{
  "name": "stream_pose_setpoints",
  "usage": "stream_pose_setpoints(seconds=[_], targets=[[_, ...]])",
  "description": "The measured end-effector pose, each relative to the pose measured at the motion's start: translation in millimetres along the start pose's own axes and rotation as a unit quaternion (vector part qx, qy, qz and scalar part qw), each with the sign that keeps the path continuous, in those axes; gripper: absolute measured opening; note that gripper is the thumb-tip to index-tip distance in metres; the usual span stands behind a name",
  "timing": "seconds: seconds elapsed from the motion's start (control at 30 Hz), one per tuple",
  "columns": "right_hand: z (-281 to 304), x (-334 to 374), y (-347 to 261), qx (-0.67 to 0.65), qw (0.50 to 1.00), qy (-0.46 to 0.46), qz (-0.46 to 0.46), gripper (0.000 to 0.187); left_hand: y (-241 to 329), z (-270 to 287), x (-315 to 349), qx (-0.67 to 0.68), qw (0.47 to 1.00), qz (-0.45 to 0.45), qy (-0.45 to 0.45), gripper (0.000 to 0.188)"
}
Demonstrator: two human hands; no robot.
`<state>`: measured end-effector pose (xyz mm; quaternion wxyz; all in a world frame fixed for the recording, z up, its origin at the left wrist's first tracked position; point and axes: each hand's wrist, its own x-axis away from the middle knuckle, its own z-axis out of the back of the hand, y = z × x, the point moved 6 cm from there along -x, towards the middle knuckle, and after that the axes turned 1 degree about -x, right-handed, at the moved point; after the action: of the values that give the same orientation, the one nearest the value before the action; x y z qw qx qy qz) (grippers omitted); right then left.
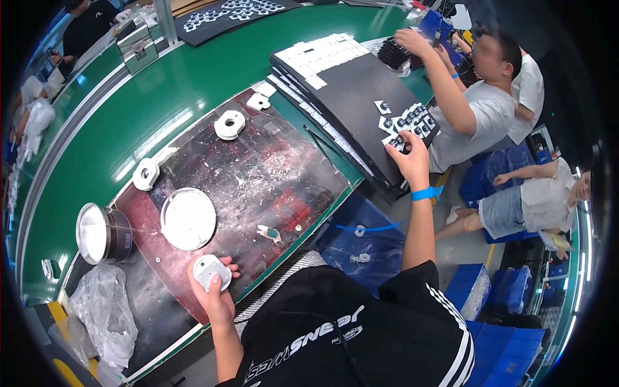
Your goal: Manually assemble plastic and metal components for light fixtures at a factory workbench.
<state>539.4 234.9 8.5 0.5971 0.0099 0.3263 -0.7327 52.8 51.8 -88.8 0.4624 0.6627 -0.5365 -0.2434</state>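
In the head view, the left hand [213, 299] grips a white rounded part [211, 269], with the thumb lying across its face and the fingers curled round its far side; the part is held just above the near edge of a dark, stained work board [284, 174]. The right hand [412, 158] reaches out to a cluster of small black-and-white pieces [416, 121] on a stack of black boards [351, 97], its fingertips at the cluster's near end; whether they pinch a piece or only touch it, I cannot tell. On the work board, a white round dish [187, 219] lies beyond the left hand, near a round tub [95, 233] with white contents. Two white ring-shaped parts [230, 125] rest along the board's far side, well apart.
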Motion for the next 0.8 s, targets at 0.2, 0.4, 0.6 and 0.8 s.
stream_pose_setpoints(seconds=[0.2,0.4,0.6,0.8], targets=[[15.1,16.4,-21.6,0.049,0.992,0.101,0.058,0.042,-1.2,2.5,0.1,-0.005,1.000,-0.005,0.000,0.062],[7.7,16.0,-27.7,0.072,0.991,0.088,0.074,0.024,-0.4,3.2,-0.5,-0.007,1.000,-0.011,-0.004,0.061],[-5.1,6.7,-45.9,0.041,0.993,0.065,0.088,0.022,-1.3,3.5,-0.6,-0.009,1.000,-0.010,-0.007,0.061],[-3.9,10.7,-63.6,0.051,0.988,0.100,0.102,0.032,0.4,1.8,-0.1,0.001,1.000,-0.011,0.002,0.058]])
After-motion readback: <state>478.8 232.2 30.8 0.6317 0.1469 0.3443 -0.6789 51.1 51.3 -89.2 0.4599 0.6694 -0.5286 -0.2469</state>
